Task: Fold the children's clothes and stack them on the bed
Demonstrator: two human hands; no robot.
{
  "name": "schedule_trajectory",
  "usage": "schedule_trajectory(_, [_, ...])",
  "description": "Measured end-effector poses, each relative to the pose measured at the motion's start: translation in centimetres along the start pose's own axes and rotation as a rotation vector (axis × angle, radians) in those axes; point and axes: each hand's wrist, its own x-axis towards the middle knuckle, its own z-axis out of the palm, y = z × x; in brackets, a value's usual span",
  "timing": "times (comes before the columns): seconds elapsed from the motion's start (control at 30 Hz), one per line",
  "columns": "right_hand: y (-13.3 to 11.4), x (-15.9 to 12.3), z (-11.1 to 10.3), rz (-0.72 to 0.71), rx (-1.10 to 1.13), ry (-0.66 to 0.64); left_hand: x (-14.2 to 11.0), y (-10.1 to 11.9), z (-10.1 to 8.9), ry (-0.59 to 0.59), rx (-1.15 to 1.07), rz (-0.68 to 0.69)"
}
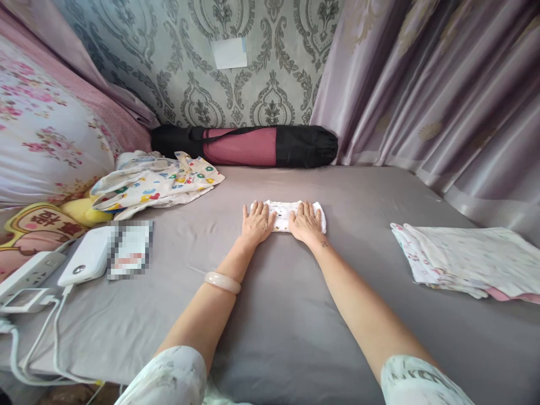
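A small folded white cloth with a faint print lies on the grey bed sheet, in the middle of the head view. My left hand rests flat on the cloth's left end, fingers stretched out and pointing away from me. On its right part lies my right hand, also flat with the fingers slightly apart. Between the two hands a strip of the cloth shows; the rest of it is partly covered by my palms. A pale bangle is around my left forearm.
Folded cloths are stacked at the right. At the left lie a crumpled patterned cloth, a white power bank, a power strip with cables, and a yellow plush cushion. A black and pink rolled mat bag lies along the wall.
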Motion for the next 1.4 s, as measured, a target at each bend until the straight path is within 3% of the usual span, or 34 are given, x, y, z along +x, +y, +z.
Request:
schedule_trajectory(0.17, [0.1,-0.1,-0.9,-0.001,0.031,-0.041,-0.1,0.2,-0.4,0.050,-0.017,0.001])
schedule_trajectory(0.37, [1.5,0.5,-1.6,0.021,-0.011,0.094,0.2,0.4,-1.0,0.219,-0.043,0.077])
schedule_trajectory(0.6, [2.8,1.0,-0.6,0.066,-0.019,-0.032,0.4,-0.5,-0.4,-0.076,0.036,-0.033])
schedule_trajectory(0.83, [2.6,1.0,-0.8,0.078,-0.008,-0.060,0.6,-0.3,-0.9,-0.168,0.102,-0.058])
schedule_trajectory(0.97, [2.7,1.3,-1.4,0.060,-0.025,-0.078,1.1,-0.8,-1.5,-0.135,0.153,0.011])
schedule_trajectory(1.07, [3.8,2.2,-2.5,-0.029,-0.059,-0.111,2.7,-1.5,-2.7,-0.173,0.221,0.057])
schedule_trajectory(1.23, [6.0,4.9,-5.1,-0.131,-0.066,-0.223,7.3,-2.5,-5.0,-0.433,0.226,0.022])
schedule_trajectory(1.4, [5.8,7.2,-7.2,-0.126,-0.143,-0.368,11.0,-2.6,-5.5,-0.622,0.218,-0.002])
